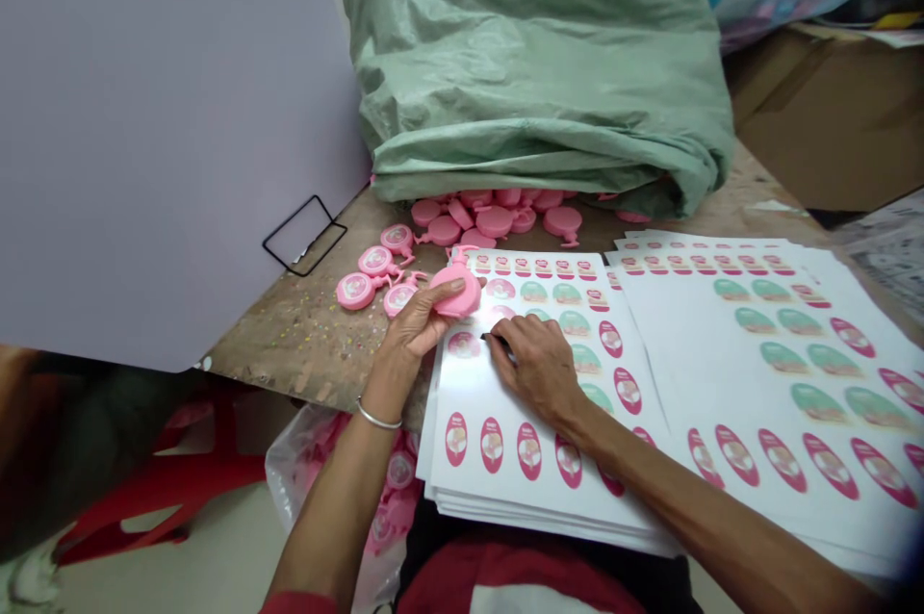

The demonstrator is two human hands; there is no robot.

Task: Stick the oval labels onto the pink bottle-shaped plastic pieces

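Note:
A round pink plastic case (456, 293) with a small hook on top is held in my left hand (419, 320), over the upper left edge of a sticker sheet (491, 393). My right hand (538, 364) rests on that sheet, its fingers pinched round a thin dark tool (486, 337). The tool's tip is beside a round pink sticker (463, 345). Ovals, green half-rounds and small labels are printed on the sheet, which tops a stack. Several pink cases with round stickers (355, 290) lie left of my left hand.
Behind, a big green sack (541, 65) spills plain pink cases (495, 221). More sticker sheets (722, 354) lie at right. A grey panel (159, 133) and black wire frame (304, 235) are at left. Below hangs a clear bag (295, 450) of pink cases, near a red stool (180, 479).

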